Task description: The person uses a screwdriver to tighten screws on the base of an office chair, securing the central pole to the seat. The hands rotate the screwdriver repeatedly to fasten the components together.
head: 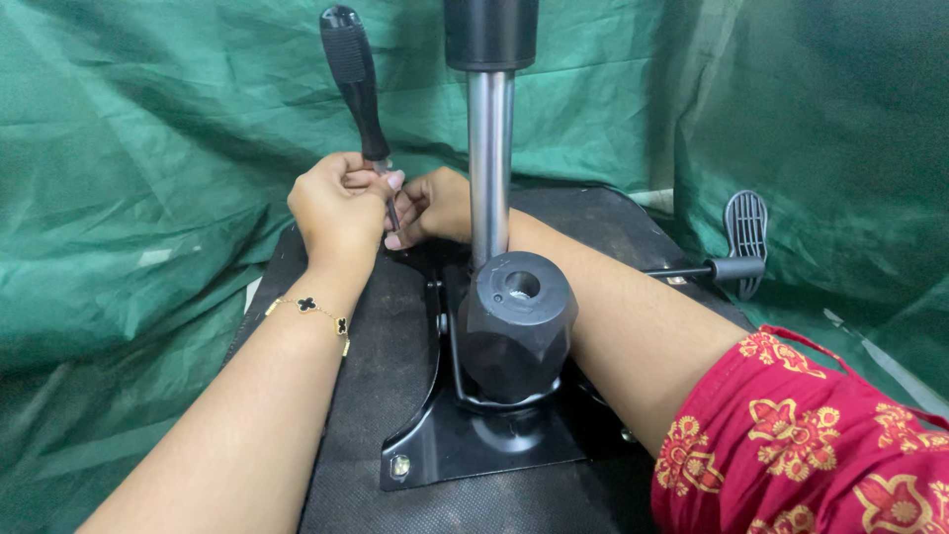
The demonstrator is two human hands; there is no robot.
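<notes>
1. Two hands meet at the far edge of the black metal plate (465, 435) on an upturned chair seat (366, 396).
2. Left hand (336, 203): fingers closed round the shaft of a screwdriver (358, 89), just under its black handle.
3. Screwdriver: long axis near upright, handle tilted slightly left, tip down at the plate between both hands.
4. Right hand (435, 208): fingers curled, touching the shaft low down; grip unclear.
5. Steel column (490, 163) stands just right of the hands; lever (727, 262) well apart, far right.
</notes>
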